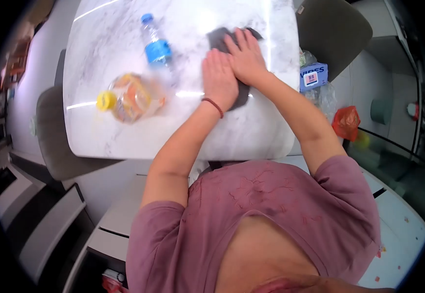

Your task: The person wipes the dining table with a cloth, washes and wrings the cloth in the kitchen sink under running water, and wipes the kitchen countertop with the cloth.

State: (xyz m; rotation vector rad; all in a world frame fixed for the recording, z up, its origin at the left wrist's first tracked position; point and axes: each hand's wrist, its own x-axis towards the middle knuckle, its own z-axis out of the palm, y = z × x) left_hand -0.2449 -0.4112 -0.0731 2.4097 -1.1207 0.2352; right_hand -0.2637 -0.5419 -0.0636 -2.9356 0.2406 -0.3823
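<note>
While left hand [221, 80] and right hand [247, 57] lie flat: dark-grey cloth [242, 96] beneath | fingers [242, 39] extended, gripping nothing | white marbled surface [232, 136]

the marble-patterned table [188, 53] is viewed at close range by a single head-worn camera, held above its near edge and faced forward and steeply down, so that its top is seen from overhead and the wearer's shirt [256, 190] is caught on its near side.
</note>
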